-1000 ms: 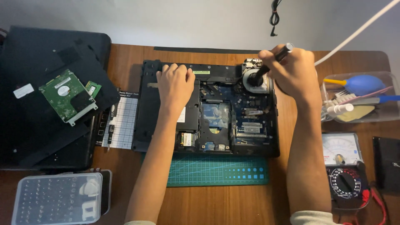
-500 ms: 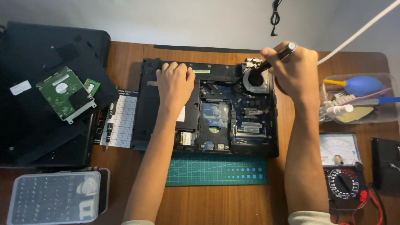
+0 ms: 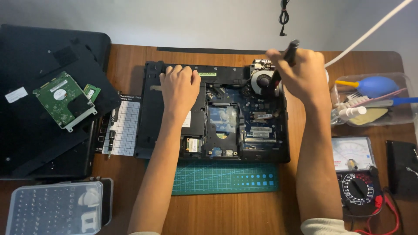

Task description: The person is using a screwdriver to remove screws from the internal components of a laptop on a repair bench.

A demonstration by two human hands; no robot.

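With the left hand [image 3: 179, 87] flat, fingers open, steadying the opened laptop [image 3: 217, 117], the right hand [image 3: 302, 74] best keeps its fingers closed around the black tool [image 3: 283, 65], upright over the fan [image 3: 263, 81] at upper centre.

a white rectangular label [image 3: 16, 94] lies on the black cover, far left of both hands. a small green sticker strip [image 3: 206, 74] sits just right of the left hand [image 3: 178, 87]. a white meter dial face [image 3: 352, 152] lies below the right hand [image 3: 300, 74].
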